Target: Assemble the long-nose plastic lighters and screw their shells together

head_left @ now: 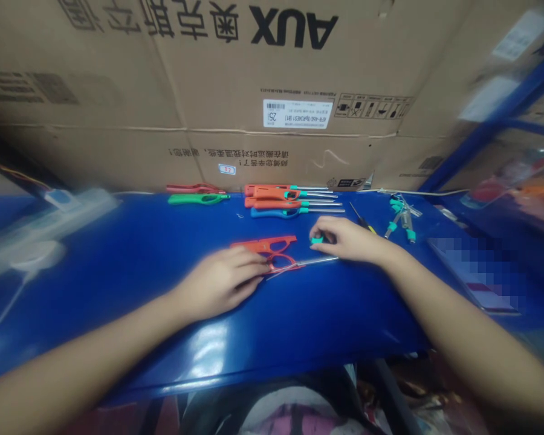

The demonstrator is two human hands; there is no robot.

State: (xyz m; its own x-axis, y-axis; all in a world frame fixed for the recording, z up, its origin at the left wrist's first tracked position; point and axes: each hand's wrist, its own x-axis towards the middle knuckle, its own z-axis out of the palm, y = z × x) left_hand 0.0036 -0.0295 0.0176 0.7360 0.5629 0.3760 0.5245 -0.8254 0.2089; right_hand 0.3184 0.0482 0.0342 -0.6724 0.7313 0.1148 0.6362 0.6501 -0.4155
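A: Head view. Where were the hands?

B: Both were on the blue table (154,254). The left hand (229,279) lay palm down with its fingers loosely bent. Its fingertips touched the near end of an orange lighter (266,244), which lay flat by the table's middle. I could not tell whether it pinched the lighter or only pressed on it.

A: And the right?

B: The right hand (347,240) was closed, thumb and fingertips pinching a small teal cap (317,240). The cap sat just beyond the lighter's far end. A thin metal tube (318,261) ran from the lighter toward the right wrist, passing just below that hand.

A: What lay around them?

B: A row of lighters (290,200) lay near the back edge, orange ones above a blue one, their tubes pointing right. To their left lay a green lighter (197,198) with a red lighter (194,188) just behind it. A screwdriver (361,222) lay just beyond the right hand. Further right was a small heap of teal-tipped parts (401,219).

A: Behind the table?

B: A large cardboard box (236,90), its print upside down. At far left was something white and blurred (68,208), too smeared to name.
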